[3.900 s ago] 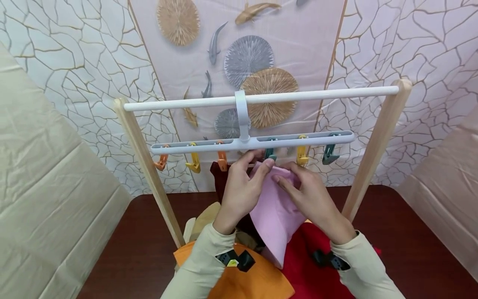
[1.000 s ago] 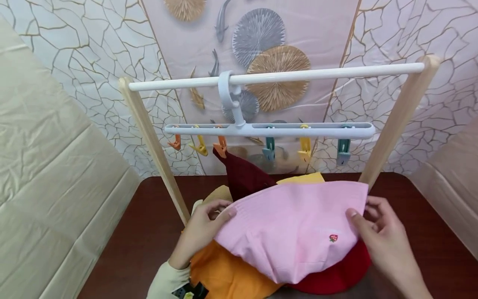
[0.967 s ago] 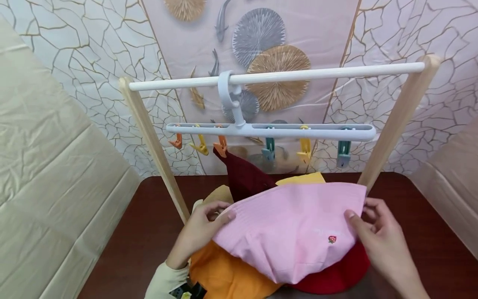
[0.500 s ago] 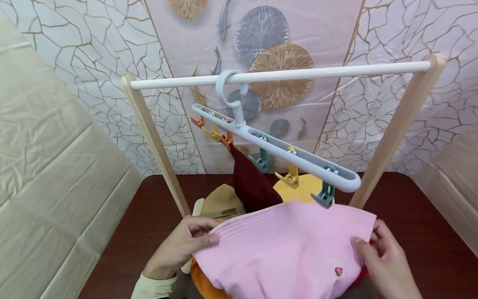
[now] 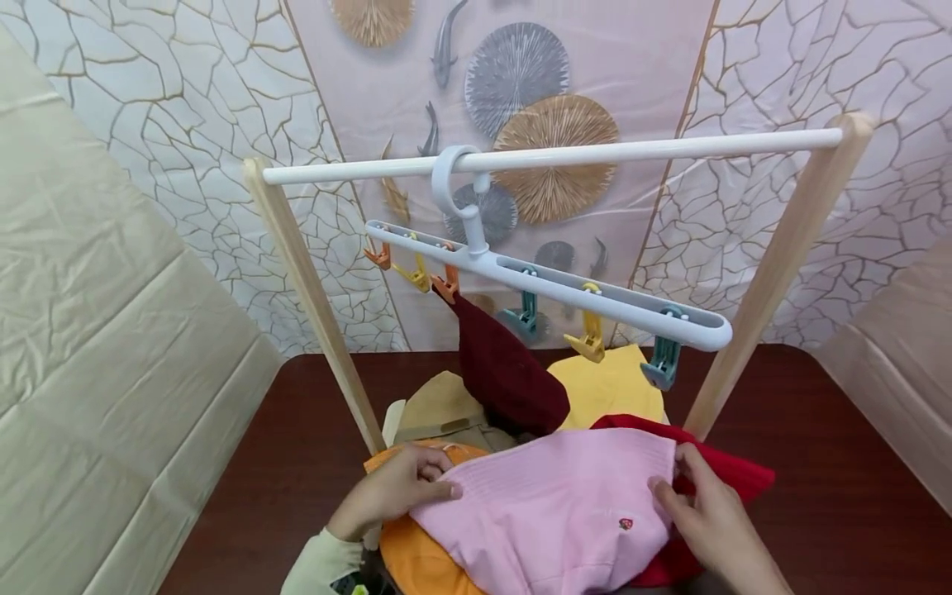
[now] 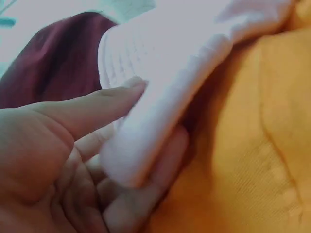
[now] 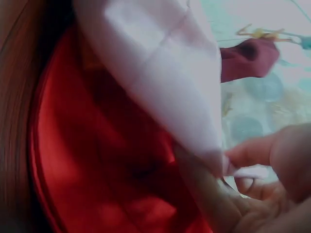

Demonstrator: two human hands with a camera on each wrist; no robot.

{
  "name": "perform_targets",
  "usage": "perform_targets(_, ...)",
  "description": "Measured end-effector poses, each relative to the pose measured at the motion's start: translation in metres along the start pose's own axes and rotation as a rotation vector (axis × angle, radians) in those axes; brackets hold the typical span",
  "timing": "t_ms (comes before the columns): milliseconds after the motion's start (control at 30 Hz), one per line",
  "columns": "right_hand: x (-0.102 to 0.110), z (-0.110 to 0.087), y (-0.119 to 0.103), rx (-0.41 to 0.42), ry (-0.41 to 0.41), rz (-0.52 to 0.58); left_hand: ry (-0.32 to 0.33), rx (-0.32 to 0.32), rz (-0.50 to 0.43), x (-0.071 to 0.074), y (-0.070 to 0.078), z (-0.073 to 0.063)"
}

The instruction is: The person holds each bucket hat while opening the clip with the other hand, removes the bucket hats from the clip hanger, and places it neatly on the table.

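Observation:
A pink bucket hat (image 5: 550, 512) with a small strawberry motif is stretched between my two hands, low in the head view. My left hand (image 5: 397, 487) pinches the left end of its brim, thumb on top and fingers beneath, as the left wrist view also shows. At the other end my right hand (image 5: 714, 512) pinches the brim between thumb and fingers. Above the hat hangs a pale blue clip hanger (image 5: 580, 297), turned at a slant, with orange, yellow and green clips. One orange clip (image 5: 446, 285) bites a dark red hat (image 5: 506, 372).
Under and around the pink hat lie an orange hat (image 5: 420, 554), a red hat (image 5: 721, 463), a tan hat (image 5: 442, 405) and a yellow hat (image 5: 610, 384) on the dark table (image 5: 253, 496). Wooden posts carry the white rail (image 5: 632, 149).
Earlier the pink hat was bunched up at a green clip; it has since come down and been spread out. The hanger has swung round, its right end nearer me. My hands have drawn closer together.

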State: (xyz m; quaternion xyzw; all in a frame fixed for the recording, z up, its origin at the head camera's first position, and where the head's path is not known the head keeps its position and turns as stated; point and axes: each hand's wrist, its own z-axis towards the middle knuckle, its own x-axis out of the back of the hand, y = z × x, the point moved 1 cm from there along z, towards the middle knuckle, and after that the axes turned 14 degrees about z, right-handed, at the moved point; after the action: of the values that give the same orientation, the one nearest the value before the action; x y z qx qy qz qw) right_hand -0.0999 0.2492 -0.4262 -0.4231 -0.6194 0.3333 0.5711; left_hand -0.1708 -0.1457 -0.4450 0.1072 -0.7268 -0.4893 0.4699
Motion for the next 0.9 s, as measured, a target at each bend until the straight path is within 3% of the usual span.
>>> perform_targets(133,-0.005,0.009,-0.006,0.222,0.131,-0.179,0.123,0.028,0.316,-0.014,0.015,-0.002)
perform_targets(233,-0.007,0.018,-0.015,0.368,0.226,-0.276,0.272,0.052,0.611,-0.029,0.03,-0.005)
perform_targets(300,-0.008,0.024,-0.02,0.437,0.268,-0.315,0.376,0.035,0.759,-0.041,0.038,-0.007)
perform_targets(467,-0.021,0.035,-0.025,0.61,0.341,-0.379,0.581,-0.203,1.034,-0.07,0.049,0.001)
perform_targets(600,-0.038,0.03,-0.024,0.745,0.392,-0.519,0.661,-0.328,1.232,-0.088,0.052,0.007)
perform_targets(700,-0.051,0.016,-0.021,0.726,0.332,-0.66,0.658,-0.351,1.305,-0.095,0.052,0.009)
perform_targets(800,-0.061,0.005,-0.016,0.598,0.173,-0.722,0.619,-0.347,1.357,-0.098,0.052,0.009)
perform_targets(900,-0.066,0.003,-0.011,0.455,0.032,-0.707,0.558,-0.311,1.386,-0.099,0.051,0.009)
